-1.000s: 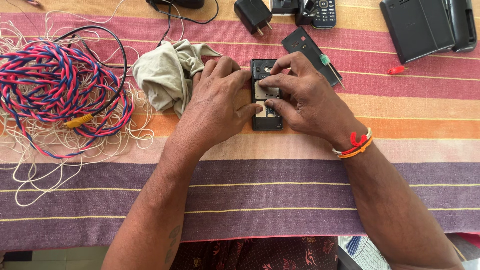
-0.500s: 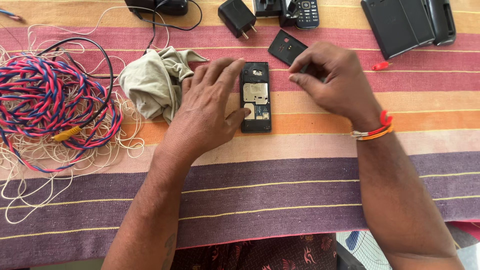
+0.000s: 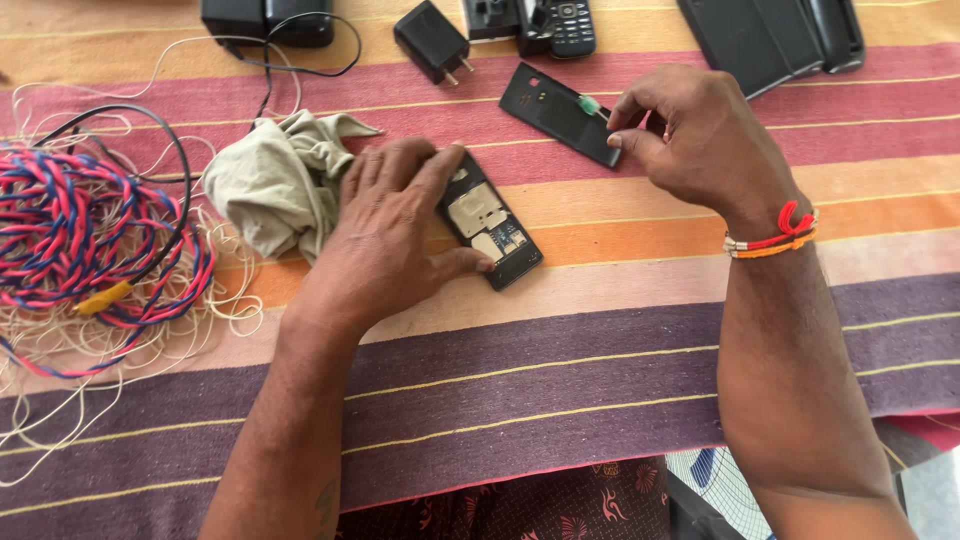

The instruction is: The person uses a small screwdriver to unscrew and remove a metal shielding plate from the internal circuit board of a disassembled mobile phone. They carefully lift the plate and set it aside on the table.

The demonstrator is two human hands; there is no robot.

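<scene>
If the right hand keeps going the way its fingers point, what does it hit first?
The right hand points left and slightly up the cloth. Its fingertips sit at the black back cover, near a small green-tipped tool, so it would probably meet those first; beyond lies the charger plug.

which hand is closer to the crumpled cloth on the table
Left. The left hand lies right beside the cloth, pinning the open phone. The right hand is far over by the back cover.

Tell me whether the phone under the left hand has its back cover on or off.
Off. The phone under the left hand shows bare inner parts; a black cover lies apart.
</scene>
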